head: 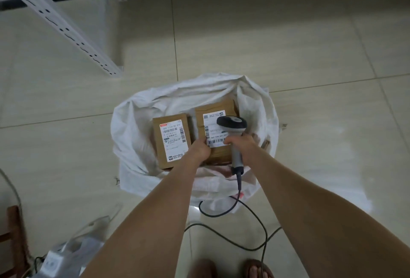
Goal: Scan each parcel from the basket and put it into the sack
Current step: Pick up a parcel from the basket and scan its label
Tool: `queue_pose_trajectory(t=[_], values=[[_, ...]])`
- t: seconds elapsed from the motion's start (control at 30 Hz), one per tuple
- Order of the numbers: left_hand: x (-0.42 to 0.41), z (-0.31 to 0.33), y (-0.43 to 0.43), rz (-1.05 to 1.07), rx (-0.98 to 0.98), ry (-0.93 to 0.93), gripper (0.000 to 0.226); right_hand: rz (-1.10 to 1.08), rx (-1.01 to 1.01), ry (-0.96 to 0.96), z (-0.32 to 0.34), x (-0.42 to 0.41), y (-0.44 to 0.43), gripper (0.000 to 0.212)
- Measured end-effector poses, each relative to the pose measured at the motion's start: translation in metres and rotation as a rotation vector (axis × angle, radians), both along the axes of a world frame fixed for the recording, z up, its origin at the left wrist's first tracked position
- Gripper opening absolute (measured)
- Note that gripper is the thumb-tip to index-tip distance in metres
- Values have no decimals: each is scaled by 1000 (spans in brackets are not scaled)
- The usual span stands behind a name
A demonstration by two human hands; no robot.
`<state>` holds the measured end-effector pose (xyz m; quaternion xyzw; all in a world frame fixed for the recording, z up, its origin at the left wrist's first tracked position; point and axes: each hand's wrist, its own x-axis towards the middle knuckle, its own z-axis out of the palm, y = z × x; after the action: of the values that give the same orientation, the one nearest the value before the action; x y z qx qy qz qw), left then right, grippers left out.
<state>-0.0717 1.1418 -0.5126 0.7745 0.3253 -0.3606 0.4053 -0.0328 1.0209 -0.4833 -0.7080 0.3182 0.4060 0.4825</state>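
Note:
A white woven sack point(133, 126) stands open on the tiled floor. Inside it lie two brown cardboard parcels with white labels: one on the left point(172, 142) and one on the right point(214, 122). My left hand point(200, 149) grips the near left edge of the right parcel over the sack's mouth. My right hand point(243, 144) holds the handle of a grey barcode scanner point(233, 126), whose dark head sits over that parcel's label. The scanner's cable point(250, 211) trails down to the floor. No basket is in view.
A white perforated metal shelf post point(62, 26) slants across the upper left. A clear plastic bag point(73, 253) and a wooden chair edge point(15, 233) sit at the lower left. My sandalled feet point(230, 269) stand at the bottom edge, beside the looping cable.

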Motion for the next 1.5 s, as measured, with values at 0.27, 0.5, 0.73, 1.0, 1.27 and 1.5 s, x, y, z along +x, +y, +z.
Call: queue_pose_trajectory(t=[0.27, 0.5, 0.73, 1.0, 1.27, 1.5], values=[[14, 83, 4, 54, 76, -69, 37, -101, 9, -30, 63, -1, -16, 25], [37, 247, -20, -25, 147, -135, 46, -271, 123, -137, 214, -6, -45, 20], [60, 414, -76, -108, 123, -249, 44, -422, 241, -263, 389, -12, -103, 17], [78, 573, -168, -324, 74, -380, 43, -722, 262, -397, 551, -34, -192, 18], [66, 683, -278, -567, 32, -546, 42, -946, 177, -503, 658, -82, -290, 20], [32, 734, -400, -744, -7, -600, 41, -1154, 243, -534, 694, -133, -389, 22]])
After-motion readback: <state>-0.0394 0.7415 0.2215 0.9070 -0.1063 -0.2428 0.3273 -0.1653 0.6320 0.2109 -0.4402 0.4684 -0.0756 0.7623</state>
